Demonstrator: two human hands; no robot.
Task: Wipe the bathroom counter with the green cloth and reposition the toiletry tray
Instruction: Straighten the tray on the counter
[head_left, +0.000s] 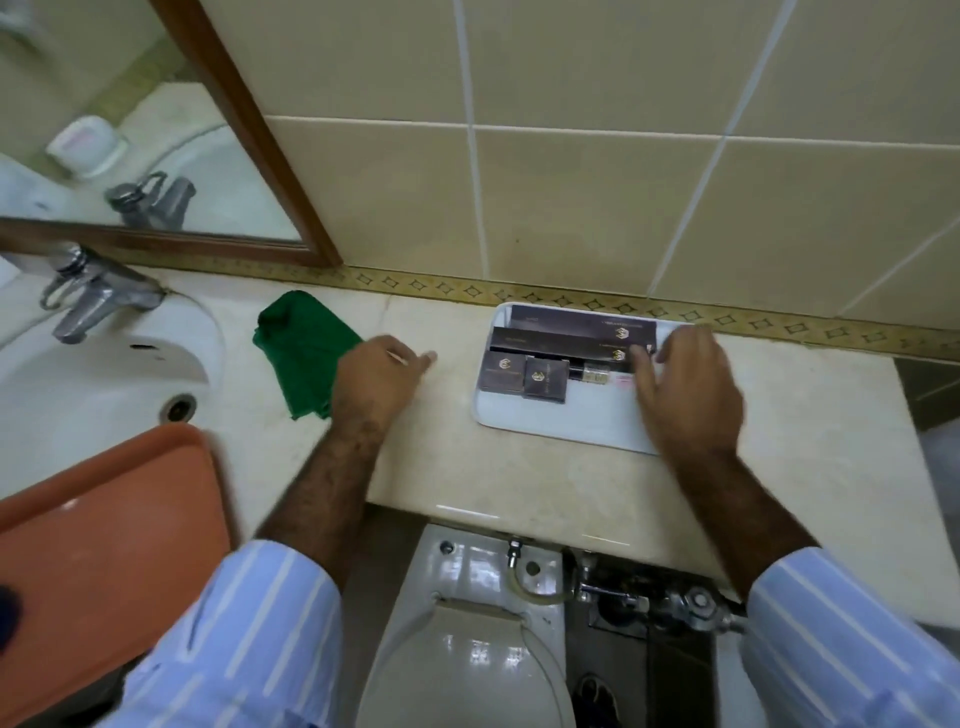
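Observation:
The green cloth (301, 348) lies crumpled on the beige marble counter (441, 457), left of centre near the basin. My left hand (376, 376) rests just right of the cloth, its heel overlapping the cloth's edge, fingers loosely extended and holding nothing. The white toiletry tray (550, 421) sits against the back wall, carrying several dark boxes (571, 338) and a small bottle. My right hand (685, 387) lies over the tray's right side with fingers spread, fingertips touching the boxes; it covers the tray's right edge.
A white basin (93, 395) with a chrome tap (88, 296) is at the left. An orange tray (98, 525) sits at the lower left. Below the counter's front edge are a toilet (467, 639) and chrome plumbing (660, 603). A mirror hangs above the basin.

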